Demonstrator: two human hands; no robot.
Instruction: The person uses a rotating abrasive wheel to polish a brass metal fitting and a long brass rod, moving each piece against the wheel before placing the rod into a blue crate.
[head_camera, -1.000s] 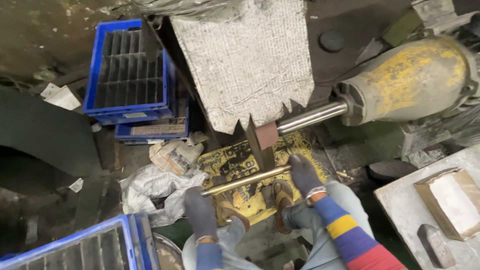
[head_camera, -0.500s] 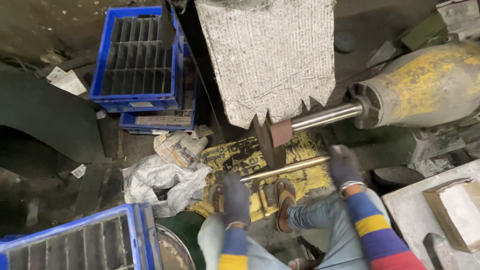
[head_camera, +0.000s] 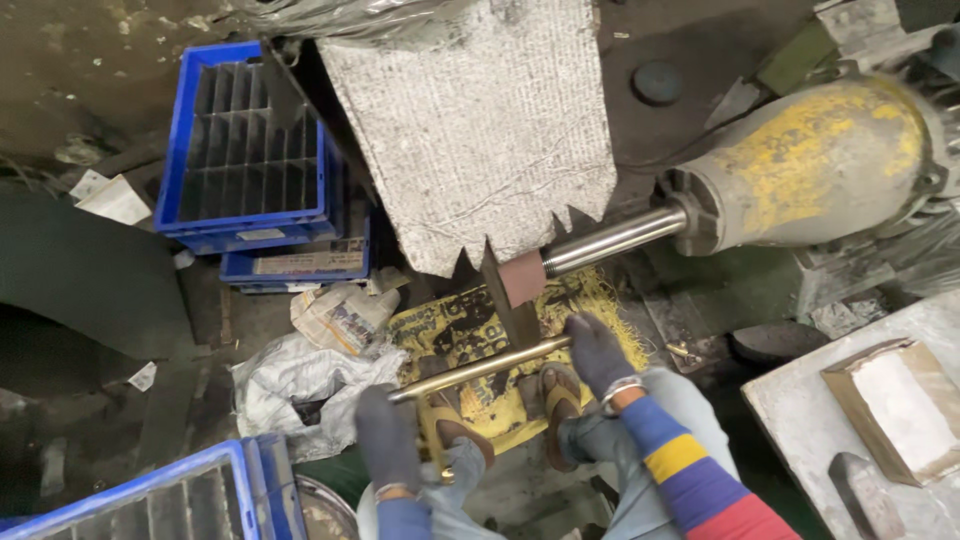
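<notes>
— Where is the long brass-coloured metal rod (head_camera: 480, 368), and how does it lie?

— Low in the middle of the view, held across the person's lap. Its long axis runs from about 8 o'clock to 2 o'clock: the near end sits lower at the left, the far end higher at the right, so it climbs gently rightward. It passes just under the dark reddish-brown polishing wheel (head_camera: 512, 285); I cannot tell whether the two touch.

— Who has hold of it?

— Both hands, each in a dark grey glove. The left hand (head_camera: 386, 436) is curled closed around the lower left end. The right hand (head_camera: 596, 350) wraps its fingers over the upper right end, also clenched on the rod.

— What does the wheel sit on?

— A shiny steel shaft (head_camera: 615, 240) that points toward 2 o'clock into the big yellow-stained motor housing (head_camera: 815, 165).

— What lies around it?

— At 12 o'clock from the rod hangs a grey woven guard sheet with a jagged lower edge (head_camera: 480, 130). At 10 o'clock stand stacked blue plastic crates with dividers (head_camera: 245, 150). Under the rod lies a yellow printed sack (head_camera: 460, 335), with sandalled feet (head_camera: 560, 400) resting on it, and a crumpled white bag (head_camera: 300, 385) sits at 9 o'clock.
</notes>
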